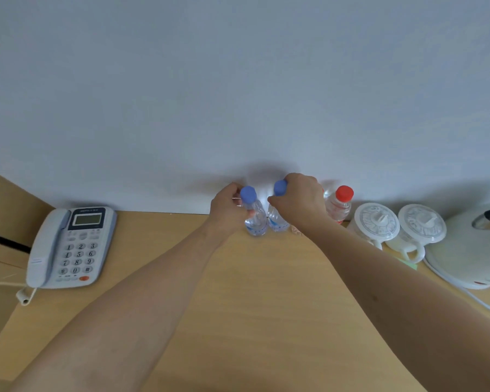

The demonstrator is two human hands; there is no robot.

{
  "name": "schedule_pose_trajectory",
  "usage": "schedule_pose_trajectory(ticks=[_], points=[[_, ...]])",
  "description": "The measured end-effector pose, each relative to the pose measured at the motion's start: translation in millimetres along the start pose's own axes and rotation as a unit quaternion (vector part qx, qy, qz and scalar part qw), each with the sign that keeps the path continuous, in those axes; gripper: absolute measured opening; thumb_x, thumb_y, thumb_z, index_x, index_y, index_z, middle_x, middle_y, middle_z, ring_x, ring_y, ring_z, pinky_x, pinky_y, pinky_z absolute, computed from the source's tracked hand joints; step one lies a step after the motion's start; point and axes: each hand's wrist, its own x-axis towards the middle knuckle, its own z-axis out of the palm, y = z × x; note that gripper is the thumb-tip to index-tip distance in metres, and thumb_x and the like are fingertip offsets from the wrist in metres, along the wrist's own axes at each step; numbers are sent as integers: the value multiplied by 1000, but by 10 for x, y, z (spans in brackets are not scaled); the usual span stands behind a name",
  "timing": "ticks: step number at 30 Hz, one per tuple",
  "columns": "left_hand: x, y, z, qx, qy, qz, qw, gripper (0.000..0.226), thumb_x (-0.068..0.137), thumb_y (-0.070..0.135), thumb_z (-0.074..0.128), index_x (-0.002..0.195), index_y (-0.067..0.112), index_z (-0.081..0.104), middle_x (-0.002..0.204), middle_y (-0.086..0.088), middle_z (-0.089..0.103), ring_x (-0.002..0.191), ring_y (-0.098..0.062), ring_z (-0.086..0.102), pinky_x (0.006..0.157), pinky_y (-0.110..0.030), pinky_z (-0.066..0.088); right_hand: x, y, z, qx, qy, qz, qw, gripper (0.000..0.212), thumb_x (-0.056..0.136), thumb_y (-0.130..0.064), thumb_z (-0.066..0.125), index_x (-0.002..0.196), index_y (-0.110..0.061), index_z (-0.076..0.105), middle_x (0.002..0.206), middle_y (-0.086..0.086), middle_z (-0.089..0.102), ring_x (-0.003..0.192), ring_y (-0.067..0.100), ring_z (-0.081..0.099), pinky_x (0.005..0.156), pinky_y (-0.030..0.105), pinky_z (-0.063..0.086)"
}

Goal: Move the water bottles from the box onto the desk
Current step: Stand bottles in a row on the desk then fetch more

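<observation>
Two clear water bottles with blue caps stand side by side on the wooden desk (238,306) close to the white wall. My left hand (228,210) grips the left bottle (253,213) around its upper body. The neck of the right bottle (276,219) is held by my right hand (297,198), whose fingers curl near the cap. A third bottle with a red cap (339,203) stands just to the right, partly behind my right wrist. The box is out of view.
A grey desk telephone (68,247) lies at the left. Two white lidded mugs (376,224) (420,230) and a white electric kettle (473,250) with its cord stand at the right. The desk's left edge drops off past the phone.
</observation>
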Motion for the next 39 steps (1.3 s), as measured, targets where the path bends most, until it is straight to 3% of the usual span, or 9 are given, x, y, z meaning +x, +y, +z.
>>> schedule_pose_trajectory(ticks=[3,6,10,13,17,21,29,35,39], points=[[55,-30,72,14,-6,27,1000,43,75,-8,81,102,20,63,114,-4,69,103,-21,65,86,-26,52,10,-21,19,-26,14,-4,1000,17,74,-10,67,68,1,55,68,15,58,71,40,59,61,38,48],[94,-30,96,21,-8,45,999,46,75,-11,79,114,14,70,115,-2,69,99,-15,61,77,-9,44,15,-33,51,-43,4,7,999,26,78,-10,65,62,-9,44,59,2,41,62,24,43,56,37,44],[94,-4,65,43,-2,76,996,49,75,-11,76,117,12,72,110,3,69,100,-15,62,84,-15,43,1,-32,110,-39,29,16,999,17,81,-11,68,77,4,60,66,15,57,64,34,57,56,40,48],[60,36,53,50,-1,97,994,42,75,-7,78,113,11,72,104,5,68,99,-17,62,78,-12,41,18,-41,134,-31,37,18,999,14,82,-15,69,79,-7,57,66,1,50,69,29,56,49,32,33],[34,42,58,39,7,87,995,38,72,5,88,106,8,72,102,-3,71,94,-20,62,78,-24,46,61,-8,154,-14,43,42,998,19,82,-20,72,80,-14,54,71,-4,51,66,18,47,48,24,27],[54,24,43,16,5,84,996,40,74,0,86,111,10,73,104,1,70,97,-15,62,73,-6,42,51,27,188,6,62,51,997,24,83,-25,75,85,-10,57,74,-1,55,64,16,48,48,22,32],[65,20,14,28,5,82,996,44,77,-4,81,117,11,72,110,1,71,100,-13,61,78,-8,41,55,-21,225,6,61,57,996,43,81,-44,79,89,-14,49,75,-4,49,72,20,50,48,24,25],[47,30,-7,29,6,68,997,45,74,0,86,115,13,72,111,-2,73,100,-20,64,86,-26,50,57,-16,134,-18,20,32,999,15,82,-16,66,79,-5,56,66,1,49,66,22,46,47,25,27],[38,58,31,25,23,58,998,43,74,0,86,114,11,74,107,-6,74,96,-21,65,83,-25,49,51,-1,68,-23,14,42,999,33,82,-22,70,64,-9,45,57,1,40,53,18,39,46,28,24]])
